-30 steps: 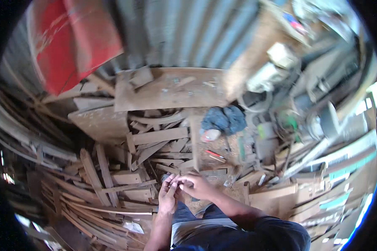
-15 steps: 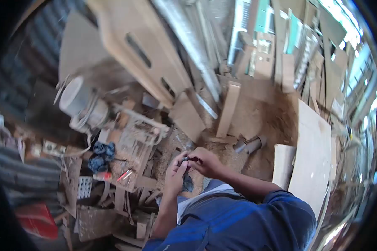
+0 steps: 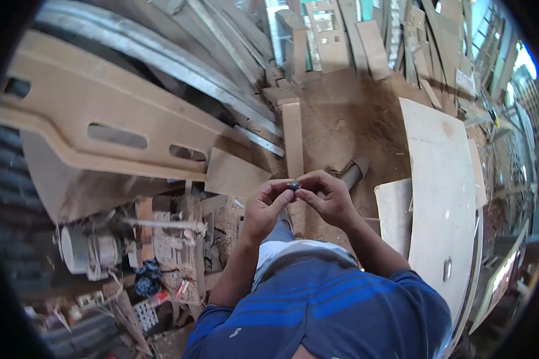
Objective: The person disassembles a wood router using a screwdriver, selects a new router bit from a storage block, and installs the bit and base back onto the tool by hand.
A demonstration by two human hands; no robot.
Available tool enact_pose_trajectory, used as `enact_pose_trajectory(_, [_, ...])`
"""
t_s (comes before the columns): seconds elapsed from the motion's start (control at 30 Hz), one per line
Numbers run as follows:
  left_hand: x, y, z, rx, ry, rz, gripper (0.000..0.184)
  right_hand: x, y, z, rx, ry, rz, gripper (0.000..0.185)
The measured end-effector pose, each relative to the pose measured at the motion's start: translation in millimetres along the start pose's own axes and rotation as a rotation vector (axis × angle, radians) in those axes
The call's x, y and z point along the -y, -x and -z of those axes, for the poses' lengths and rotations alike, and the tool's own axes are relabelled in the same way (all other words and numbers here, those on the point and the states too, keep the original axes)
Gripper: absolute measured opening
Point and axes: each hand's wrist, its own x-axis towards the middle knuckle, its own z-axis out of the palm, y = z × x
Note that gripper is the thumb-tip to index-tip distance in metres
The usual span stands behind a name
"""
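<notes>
A small dark rounded object (image 3: 293, 186) sits pinched between the fingertips of both hands, in front of my body. Its kind is too small to make out. My left hand (image 3: 266, 206) grips it from the left with thumb and fingers closed. From the other side, my right hand (image 3: 329, 197) holds it the same way, its thumb tip touching the object. Both hands are raised above the dusty floor, and part of my leg shows below them.
A long wooden panel with slots (image 3: 132, 116) leans at the left. Below it stand a grey motor (image 3: 84, 251) and a cluttered bench (image 3: 173, 245). A large pale board (image 3: 443, 173) rises at the right. An upright wooden post (image 3: 292, 134) and a cylindrical piece (image 3: 356, 170) are ahead.
My view has turned, so the panel and motor sit farther left and the motor lower. My hands have drawn level with each other, and the small dark object shows more plainly between them.
</notes>
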Motion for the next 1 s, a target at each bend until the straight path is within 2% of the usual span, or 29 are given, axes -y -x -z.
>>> enact_pose_trajectory(0.2, [-1, -111, 12, 0.280, 0.025, 0.066, 0.026, 11, -55, 36, -0.122, 0.191, -0.072, 0.029])
enact_pose_trajectory(0.33, [-14, -174, 2, 0.433, -0.013, 0.156, 0.025, 11, -84, 67, -0.171, 0.127, -0.093, 0.027])
enact_pose_trajectory(0.47, [-17, -235, -25, 0.501, -0.001, 0.216, 0.024, 14, -114, 107, -0.247, 0.115, -0.122, 0.027])
enact_pose_trajectory(0.57, [-6, -282, -49, 0.530, 0.000, 0.203, 0.023, -16, -137, 146, -0.305, 0.095, -0.105, 0.029])
enact_pose_trajectory(0.67, [24, -343, -72, 0.563, -0.031, 0.212, 0.023, -43, -166, 200, -0.283, 0.060, -0.126, 0.030])
enact_pose_trajectory(0.77, [58, -414, -106, 0.605, -0.074, 0.263, 0.023, -75, -200, 265, -0.295, 0.077, -0.234, 0.030])
enact_pose_trajectory(0.9, [96, -549, -179, 0.669, -0.226, 0.302, 0.023, -140, -265, 382, -0.359, 0.089, -0.172, 0.030])
enact_pose_trajectory(0.93, [106, -587, -206, 0.674, -0.136, 0.328, 0.021, -143, -285, 412, -0.417, 0.103, -0.163, 0.028])
enact_pose_trajectory(1.0, [108, -652, -249, 0.744, -0.231, 0.365, 0.023, -136, -312, 471, -0.488, 0.057, -0.306, 0.028])
